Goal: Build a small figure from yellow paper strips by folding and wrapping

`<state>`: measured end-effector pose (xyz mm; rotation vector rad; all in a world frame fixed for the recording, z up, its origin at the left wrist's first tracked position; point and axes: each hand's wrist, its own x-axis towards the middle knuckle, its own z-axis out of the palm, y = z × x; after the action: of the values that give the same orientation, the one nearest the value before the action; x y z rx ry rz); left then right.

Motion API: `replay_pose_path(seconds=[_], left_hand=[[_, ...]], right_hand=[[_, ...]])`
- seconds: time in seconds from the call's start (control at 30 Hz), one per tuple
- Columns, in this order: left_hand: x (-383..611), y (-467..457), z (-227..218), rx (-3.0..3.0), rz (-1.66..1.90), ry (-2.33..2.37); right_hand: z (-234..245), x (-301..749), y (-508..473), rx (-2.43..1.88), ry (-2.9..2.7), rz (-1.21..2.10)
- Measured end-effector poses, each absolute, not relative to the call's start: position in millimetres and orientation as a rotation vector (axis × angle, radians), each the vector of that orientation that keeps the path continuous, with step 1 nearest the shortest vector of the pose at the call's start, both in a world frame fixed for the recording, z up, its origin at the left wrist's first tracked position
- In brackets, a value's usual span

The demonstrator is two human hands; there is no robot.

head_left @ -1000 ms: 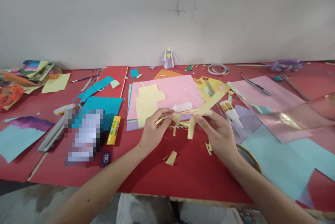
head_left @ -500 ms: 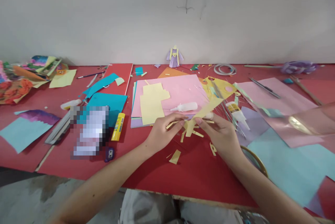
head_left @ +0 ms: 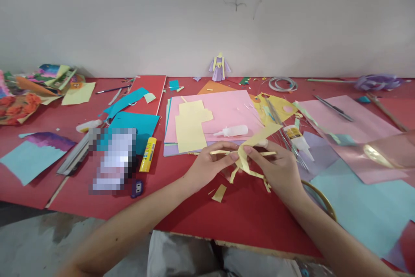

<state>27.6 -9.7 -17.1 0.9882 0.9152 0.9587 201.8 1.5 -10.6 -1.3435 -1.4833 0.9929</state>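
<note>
My left hand (head_left: 207, 162) is closed, pinching a small stick-like figure (head_left: 254, 173) of pale yellow rolled paper. Thin limbs jut out sideways and downward between my hands. A pale yellow paper strip (head_left: 267, 132) bends around the figure's middle, and my right hand (head_left: 279, 162) grips it between thumb and fingers. The fingers partly hide where strip and figure meet. Just beyond my hands, a white squeeze bottle (head_left: 234, 130) lies on pink paper (head_left: 223, 108), beside a cut yellow sheet (head_left: 191, 132). A yellow scrap (head_left: 219, 193) lies on the red table (head_left: 246, 221) in front.
A yellow glue stick (head_left: 148, 154), a blurred-out phone (head_left: 115, 160) and a metal ruler (head_left: 74, 154) lie left. On the right are a glue bottle (head_left: 297, 141), a tape roll (head_left: 320, 199) and another person's arm (head_left: 387, 151). A paper doll (head_left: 219, 67) stands against the wall.
The strip now curves around the figure's middle, where its lower end hung straighter before. The figure's limbs have turned and show more below my hands. The view has shifted slightly.
</note>
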Motion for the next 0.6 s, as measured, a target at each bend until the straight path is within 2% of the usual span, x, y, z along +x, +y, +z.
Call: replay_pose_path(seconds=[0.33,0.6], left_hand=[[26.3,-6.4,-25.3,1.076,0.962,0.889],[22.6,-4.9,-25.2,1.376,0.996,1.089]], right_hand=[[-8.9,199.1,0.7,-1.334,-1.420,1.048],[-9.4,206.0,6.9,-1.225,-1.397,1.314]])
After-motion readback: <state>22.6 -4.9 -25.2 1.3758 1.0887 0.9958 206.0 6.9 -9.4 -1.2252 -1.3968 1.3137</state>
